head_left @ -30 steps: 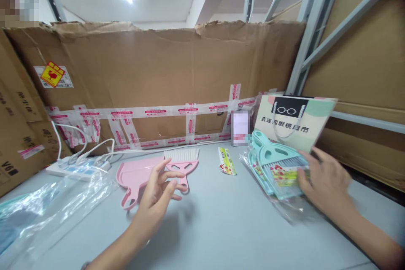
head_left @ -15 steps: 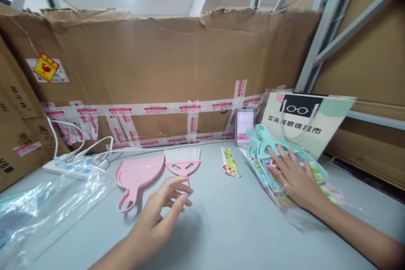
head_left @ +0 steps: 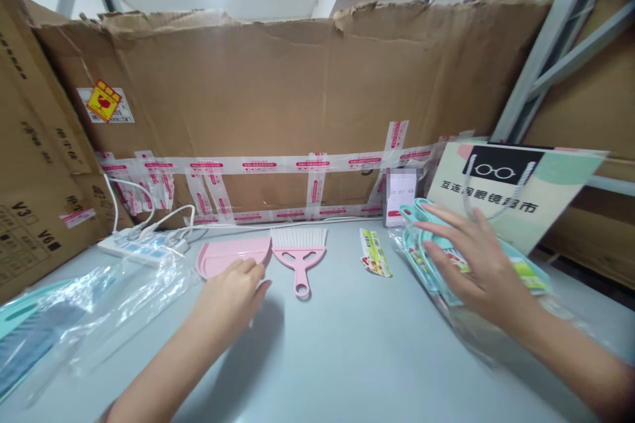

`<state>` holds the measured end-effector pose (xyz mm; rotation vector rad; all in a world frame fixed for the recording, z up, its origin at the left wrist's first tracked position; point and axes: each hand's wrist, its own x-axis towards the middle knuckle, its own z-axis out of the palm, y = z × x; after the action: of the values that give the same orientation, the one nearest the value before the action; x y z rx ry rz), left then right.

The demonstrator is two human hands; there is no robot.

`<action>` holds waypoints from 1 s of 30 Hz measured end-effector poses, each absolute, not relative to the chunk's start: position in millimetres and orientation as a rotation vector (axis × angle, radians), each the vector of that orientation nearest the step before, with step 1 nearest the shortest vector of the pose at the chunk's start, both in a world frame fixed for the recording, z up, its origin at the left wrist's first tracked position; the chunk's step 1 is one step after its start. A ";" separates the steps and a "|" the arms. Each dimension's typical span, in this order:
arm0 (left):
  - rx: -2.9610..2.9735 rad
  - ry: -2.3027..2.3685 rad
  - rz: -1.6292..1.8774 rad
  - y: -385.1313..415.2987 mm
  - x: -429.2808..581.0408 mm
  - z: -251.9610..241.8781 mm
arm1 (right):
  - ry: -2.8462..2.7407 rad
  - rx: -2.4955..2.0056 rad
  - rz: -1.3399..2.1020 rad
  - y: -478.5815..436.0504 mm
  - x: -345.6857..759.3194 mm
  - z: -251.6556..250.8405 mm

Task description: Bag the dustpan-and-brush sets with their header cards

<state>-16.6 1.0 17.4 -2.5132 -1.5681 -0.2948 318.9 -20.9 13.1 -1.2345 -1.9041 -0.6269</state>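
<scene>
My left hand [head_left: 231,297] is over the pink dustpan [head_left: 211,259], hiding its handle. Its fingers bend downward with the thumb apart; no grasp is visible, though the fingertips are hidden. Just to the right lies a small pink brush [head_left: 300,263] with white bristles, handle towards me. My right hand [head_left: 476,264], a little blurred, spreads its fingers over teal dustpan and brush sets [head_left: 421,254] in clear plastic with printed cards. Whether it touches them I cannot tell. A printed card [head_left: 376,253] lies between the brush and the teal sets.
On the left are crumpled clear plastic wrapping [head_left: 133,317], a teal item [head_left: 24,317] under plastic and a white power strip [head_left: 143,246] with cables. A large cardboard box [head_left: 278,92] walls off the back. A phone [head_left: 401,195] and a paper bag [head_left: 516,185] stand at the right.
My left hand has moved from in front of the brush to over the pink dustpan, uncovering the brush handle. My right hand has lifted its flattened palm from the teal sets. The view has shifted left.
</scene>
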 end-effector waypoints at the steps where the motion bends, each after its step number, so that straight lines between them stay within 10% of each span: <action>1: -2.431 -1.626 -0.181 4.9 -19.9 15.7 | -1.954 -1.156 -0.622 -16.7 305.8 17.7; 6: -2.250 -1.650 0.128 15.4 -31.2 12.0 | -2.130 -0.914 -0.545 5.1 252.5 17.1; 11: -1.905 -1.525 -0.267 14.7 -50.6 35.0 | -2.032 -0.930 -0.240 7.1 239.1 7.1; 22: -2.202 -0.510 -1.040 10.9 -31.2 27.4 | -1.421 -1.055 1.512 7.1 220.4 -4.7; 30: -2.838 -1.885 -2.056 13.9 -20.8 21.1 | -1.267 -1.045 1.331 -3.8 201.4 -11.0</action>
<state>-20.8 13.9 21.1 -2.8383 -1.8847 -2.0560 201.4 -3.8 -11.0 -1.0447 -1.2672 1.3305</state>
